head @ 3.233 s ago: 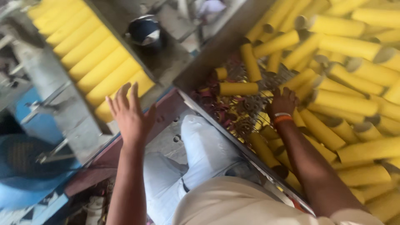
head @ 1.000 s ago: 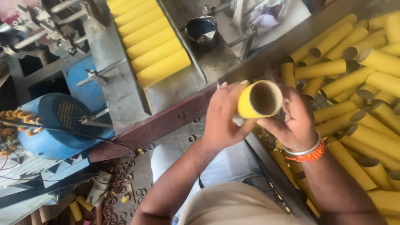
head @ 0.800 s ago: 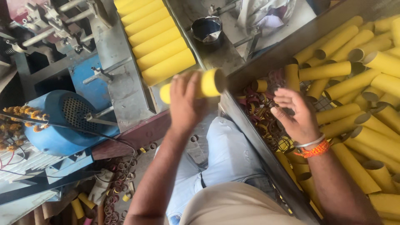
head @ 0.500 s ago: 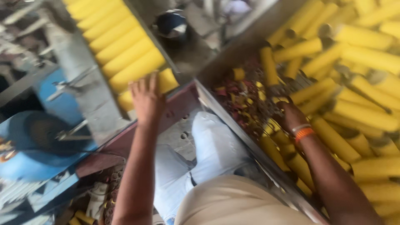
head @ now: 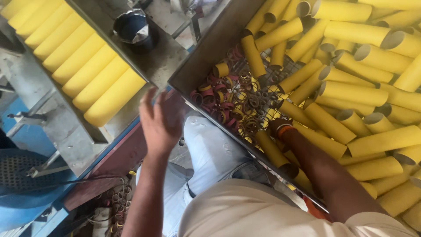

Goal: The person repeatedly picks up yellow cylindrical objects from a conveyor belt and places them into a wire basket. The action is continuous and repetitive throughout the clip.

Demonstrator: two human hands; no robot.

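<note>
**Yellow tubes lying in the bin while both hands are working around them**

Yellow cardboard tubes (head: 351,92) are lying heaped in a metal bin (head: 206,52) on the person's right, most of them on their sides, a few showing open ends. Short cut rings (head: 228,105) in red and yellow are littering the wire mesh floor near the bin's corner. The right hand (head: 275,127) is reaching down among the tubes beside those rings (only the wrist with its orange band is showing, so whether the fingers are gripping anything cannot be told). The left hand (head: 161,120) is hovering open and blurred, fingers spread, holding nothing, just past the bin's corner and above the person's pale trouser knee (head: 210,149). Farther left, a neat row of yellow tubes (head: 83,70) is resting side by side on a sloped grey metal surface (head: 74,140). A dark metal cup (head: 133,30) is standing beyond that row. Blue machinery (head: 22,175) is showing at the lower left.
</note>
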